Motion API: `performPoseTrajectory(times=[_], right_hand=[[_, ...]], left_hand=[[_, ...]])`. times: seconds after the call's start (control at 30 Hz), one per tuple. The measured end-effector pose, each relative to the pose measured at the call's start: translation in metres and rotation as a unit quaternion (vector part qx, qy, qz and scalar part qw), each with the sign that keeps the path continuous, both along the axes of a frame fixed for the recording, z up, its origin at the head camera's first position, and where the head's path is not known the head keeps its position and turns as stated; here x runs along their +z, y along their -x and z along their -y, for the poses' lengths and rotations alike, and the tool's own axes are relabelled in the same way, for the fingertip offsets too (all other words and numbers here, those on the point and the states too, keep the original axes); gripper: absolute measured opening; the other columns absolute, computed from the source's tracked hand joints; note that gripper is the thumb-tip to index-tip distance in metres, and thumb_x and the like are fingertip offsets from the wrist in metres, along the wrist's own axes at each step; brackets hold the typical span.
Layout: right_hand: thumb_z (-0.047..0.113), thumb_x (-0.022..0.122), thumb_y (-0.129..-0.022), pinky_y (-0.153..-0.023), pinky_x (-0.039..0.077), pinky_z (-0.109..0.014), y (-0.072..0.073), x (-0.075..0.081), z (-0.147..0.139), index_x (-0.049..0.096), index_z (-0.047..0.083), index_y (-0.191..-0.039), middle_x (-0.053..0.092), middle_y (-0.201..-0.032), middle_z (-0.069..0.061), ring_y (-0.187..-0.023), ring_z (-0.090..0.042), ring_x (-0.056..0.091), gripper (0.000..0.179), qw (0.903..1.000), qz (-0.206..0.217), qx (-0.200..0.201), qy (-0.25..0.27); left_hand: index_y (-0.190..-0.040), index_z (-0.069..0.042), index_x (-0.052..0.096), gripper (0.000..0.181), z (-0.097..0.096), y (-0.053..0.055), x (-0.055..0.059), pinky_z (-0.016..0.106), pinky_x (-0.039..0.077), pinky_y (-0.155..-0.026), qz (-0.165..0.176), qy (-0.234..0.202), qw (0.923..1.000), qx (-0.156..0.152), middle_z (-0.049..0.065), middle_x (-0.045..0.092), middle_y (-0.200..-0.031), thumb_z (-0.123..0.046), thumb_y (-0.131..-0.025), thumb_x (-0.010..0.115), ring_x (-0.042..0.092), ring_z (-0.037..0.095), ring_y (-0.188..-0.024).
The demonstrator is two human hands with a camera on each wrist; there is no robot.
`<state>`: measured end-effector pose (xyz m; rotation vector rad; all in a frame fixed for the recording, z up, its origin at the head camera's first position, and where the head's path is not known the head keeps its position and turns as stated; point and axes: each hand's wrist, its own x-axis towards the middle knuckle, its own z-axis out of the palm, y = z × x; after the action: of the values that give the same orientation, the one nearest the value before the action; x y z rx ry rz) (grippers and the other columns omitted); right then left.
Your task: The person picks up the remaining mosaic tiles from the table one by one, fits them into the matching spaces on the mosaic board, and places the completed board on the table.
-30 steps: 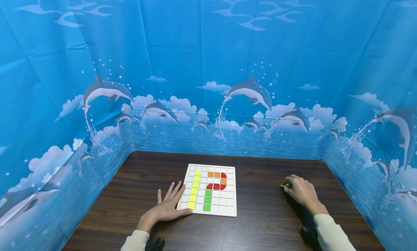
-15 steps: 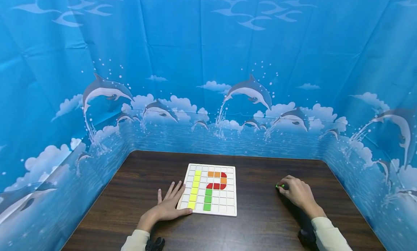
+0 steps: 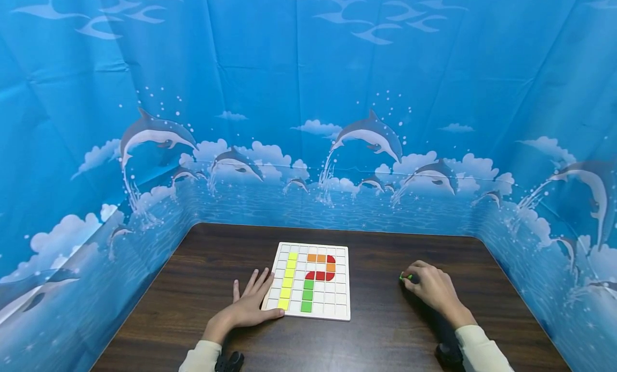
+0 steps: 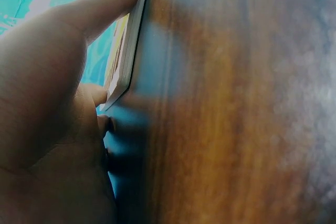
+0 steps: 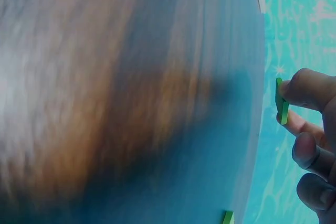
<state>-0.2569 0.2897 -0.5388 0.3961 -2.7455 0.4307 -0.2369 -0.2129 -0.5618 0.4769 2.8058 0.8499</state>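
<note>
My left hand [image 3: 246, 307] lies spread at the near left corner of a white gridded pattern board [image 3: 337, 302]. Its thumb touches the front edge and its index finger meets the left edge, as the left wrist view shows close up beside the board's side [image 4: 131, 51]. Yellow tiles [image 3: 287, 282] form a column on the board. Right of them, orange tiles [image 3: 316, 258], red tiles [image 3: 320, 276] and green tiles [image 3: 307, 297] make a hooked shape. My right hand [image 3: 434, 289], right of the board, pinches a small green tile [image 5: 283, 103] between thumb and index finger.
Everything stands on a dark wooden table [image 3: 376, 318]. A blue dolphin-printed curtain [image 3: 308, 93] closes off its back and sides. Another bit of green [image 5: 228, 217] shows at the bottom edge of the right wrist view.
My right hand has moved left toward the board with the green tile pinched in its fingers. The left hand and the board have stayed in place.
</note>
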Motion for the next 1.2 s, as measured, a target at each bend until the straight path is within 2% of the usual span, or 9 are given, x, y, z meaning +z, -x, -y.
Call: performPoseTrajectory(times=[0.27,0.47,0.6,0.73,0.93,1.07,1.2], right_hand=[[0.021,0.088,-0.088,-0.044,0.023,-0.023,-0.003,0.002,0.015,0.083,0.022,-0.095,0.076,-0.110,0.001,-0.047,-0.002,0.030,0.008,0.9997,-0.013,0.018,0.011],[0.018,0.089,-0.087,-0.044,0.025,-0.022,-0.007,0.005,0.028,0.083,0.024,-0.093,0.076,-0.107,0.005,-0.050,0.002,0.032,0.010,0.9981,-0.033,0.043,0.027],[0.017,0.089,-0.087,-0.044,0.027,-0.022,-0.009,0.009,0.036,0.083,0.025,-0.093,0.075,-0.106,0.007,-0.052,0.004,0.033,0.012,0.9970,-0.040,0.056,0.035],[0.017,0.090,-0.087,-0.045,0.026,-0.021,-0.011,0.012,0.045,0.083,0.025,-0.092,0.074,-0.105,0.008,-0.050,0.003,0.030,0.011,0.9960,-0.046,0.069,0.033],[0.017,0.090,-0.086,-0.045,0.025,-0.020,-0.015,0.016,0.058,0.083,0.024,-0.090,0.074,-0.103,0.008,-0.051,0.005,0.029,0.012,0.9946,-0.053,0.083,0.031],[0.018,0.091,-0.085,-0.046,0.026,-0.019,-0.017,0.017,0.066,0.082,0.025,-0.089,0.074,-0.102,0.009,-0.053,0.006,0.032,0.012,0.9936,-0.059,0.093,0.025],[0.018,0.092,-0.084,-0.046,0.026,-0.018,-0.019,0.018,0.073,0.082,0.026,-0.087,0.074,-0.100,0.010,-0.056,0.007,0.036,0.013,0.9909,-0.075,0.108,0.028]], left_hand=[[-0.173,-0.018,0.020,0.111,0.001,0.001,-0.002,0.082,-0.021,-0.115,-0.004,0.000,1.0000,-0.005,0.014,0.011,-0.181,-0.076,-0.090,0.066,-0.003,0.045,-0.166],[-0.173,-0.014,0.019,0.111,-0.002,0.000,0.004,0.083,-0.016,-0.118,0.014,0.031,0.9994,0.004,0.014,0.010,-0.181,-0.070,-0.091,0.070,-0.001,0.045,-0.167],[-0.173,-0.016,0.018,0.111,-0.003,0.000,0.007,0.082,-0.012,-0.120,0.017,0.054,0.9984,0.011,0.012,0.010,-0.181,-0.070,-0.092,0.070,-0.001,0.043,-0.167],[-0.173,-0.015,0.020,0.112,-0.003,0.001,0.005,0.081,-0.016,-0.119,0.012,0.035,0.9993,0.009,0.013,0.011,-0.181,-0.073,-0.090,0.069,-0.001,0.044,-0.167],[-0.173,-0.020,0.017,0.113,0.001,0.004,-0.007,0.081,-0.022,-0.116,-0.004,0.009,0.9999,-0.001,0.012,0.008,-0.181,-0.079,-0.090,0.064,-0.005,0.044,-0.166],[-0.173,-0.018,0.020,0.112,0.000,0.002,-0.002,0.082,-0.023,-0.115,-0.002,-0.005,1.0000,-0.004,0.014,0.009,-0.181,-0.076,-0.089,0.066,-0.005,0.045,-0.166],[-0.173,-0.016,0.020,0.111,0.000,0.002,0.001,0.082,-0.022,-0.115,0.003,0.011,0.9999,-0.003,0.014,0.009,-0.181,-0.073,-0.090,0.068,-0.005,0.045,-0.166]])
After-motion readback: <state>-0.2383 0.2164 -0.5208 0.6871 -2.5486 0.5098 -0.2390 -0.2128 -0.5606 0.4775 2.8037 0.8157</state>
